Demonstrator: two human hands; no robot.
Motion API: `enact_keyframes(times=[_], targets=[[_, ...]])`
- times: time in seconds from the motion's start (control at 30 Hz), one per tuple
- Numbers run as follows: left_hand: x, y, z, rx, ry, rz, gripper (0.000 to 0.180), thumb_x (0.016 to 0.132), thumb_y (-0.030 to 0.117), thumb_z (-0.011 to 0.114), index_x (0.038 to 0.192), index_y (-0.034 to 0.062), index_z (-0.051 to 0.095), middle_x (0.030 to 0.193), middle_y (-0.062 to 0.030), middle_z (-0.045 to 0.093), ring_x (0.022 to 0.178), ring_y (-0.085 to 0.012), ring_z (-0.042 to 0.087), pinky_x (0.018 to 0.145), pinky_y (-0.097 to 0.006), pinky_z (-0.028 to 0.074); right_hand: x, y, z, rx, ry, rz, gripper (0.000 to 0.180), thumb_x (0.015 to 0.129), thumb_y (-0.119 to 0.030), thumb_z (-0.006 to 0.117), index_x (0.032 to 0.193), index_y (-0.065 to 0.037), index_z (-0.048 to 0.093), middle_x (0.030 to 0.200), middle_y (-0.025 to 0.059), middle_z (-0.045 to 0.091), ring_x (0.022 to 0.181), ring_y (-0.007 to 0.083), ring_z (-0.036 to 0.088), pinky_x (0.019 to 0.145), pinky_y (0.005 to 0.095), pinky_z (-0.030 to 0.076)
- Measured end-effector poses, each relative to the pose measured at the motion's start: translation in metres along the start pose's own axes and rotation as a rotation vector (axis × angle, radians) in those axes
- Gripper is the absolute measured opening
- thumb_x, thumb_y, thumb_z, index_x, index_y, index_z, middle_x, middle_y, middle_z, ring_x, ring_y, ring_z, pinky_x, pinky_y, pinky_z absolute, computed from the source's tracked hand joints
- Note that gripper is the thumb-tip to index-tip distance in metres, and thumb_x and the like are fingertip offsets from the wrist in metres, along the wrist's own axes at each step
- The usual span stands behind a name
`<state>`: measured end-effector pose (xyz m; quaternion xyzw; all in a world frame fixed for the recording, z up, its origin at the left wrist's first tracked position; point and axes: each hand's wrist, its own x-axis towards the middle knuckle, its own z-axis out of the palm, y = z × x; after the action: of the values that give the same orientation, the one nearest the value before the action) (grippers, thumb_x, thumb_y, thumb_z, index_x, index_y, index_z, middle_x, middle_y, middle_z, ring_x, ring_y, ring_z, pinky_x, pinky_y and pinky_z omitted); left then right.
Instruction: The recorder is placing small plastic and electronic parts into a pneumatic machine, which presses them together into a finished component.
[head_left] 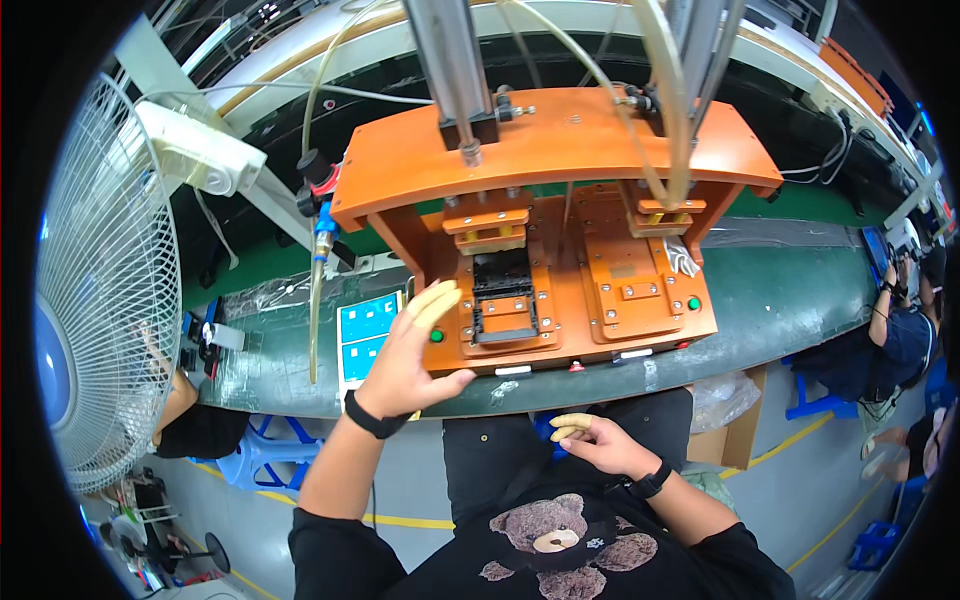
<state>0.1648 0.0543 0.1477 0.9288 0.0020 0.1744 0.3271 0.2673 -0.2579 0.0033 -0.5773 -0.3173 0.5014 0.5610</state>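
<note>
My left hand (415, 350) is raised at the front left corner of an orange press fixture (560, 180), fingers apart, with yellow finger cots on the fingertips. Its fingertips lie beside a green button (437, 335) on the fixture's base. It holds nothing. My right hand (598, 440) hangs low in front of my lap, below the bench edge, fingers loosely curled, also wearing finger cots, and empty. The left station of the fixture has a black nest (502, 290) under a vertical cylinder (455, 70). The right station (632, 280) has a second green button (693, 303).
A green conveyor bench (780, 300) runs left to right. A white fan (100, 290) stands at the left. Blue-and-white cards (368, 335) lie left of the fixture. Clear hoses (318, 300) hang down. Another person (905, 340) sits at the far right. A cardboard box (735, 425) sits under the bench.
</note>
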Motion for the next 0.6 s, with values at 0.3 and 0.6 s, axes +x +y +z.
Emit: enact_keyframes(times=[0.3,0.6], targets=[[-0.065,-0.025,0.029,0.384,0.074,-0.092,0.084,0.070,0.041,0.078,0.139,0.0060,0.045,0.135,-0.0176,0.051,0.133,-0.0383,0.038,0.109,-0.054,0.027,0.020,-0.001,0.014,-0.060,-0.049,0.069,0.034,0.094,-0.014,0.063,0.125,-0.001,0.057,0.101,0.0038,0.067,0.087,0.0081,0.060,0.081,0.0239,0.050],[-0.065,-0.014,0.010,0.378,-0.108,-0.166,0.088,0.075,0.041,0.075,0.146,0.0072,0.035,0.141,-0.0195,0.045,0.139,-0.0389,0.032,0.115,-0.051,0.019,0.061,-0.016,0.062,-0.226,-0.242,0.017,0.037,0.093,-0.016,0.064,0.126,-0.001,0.057,0.097,0.0058,0.067,0.085,0.0100,0.061,0.077,0.0261,0.050]])
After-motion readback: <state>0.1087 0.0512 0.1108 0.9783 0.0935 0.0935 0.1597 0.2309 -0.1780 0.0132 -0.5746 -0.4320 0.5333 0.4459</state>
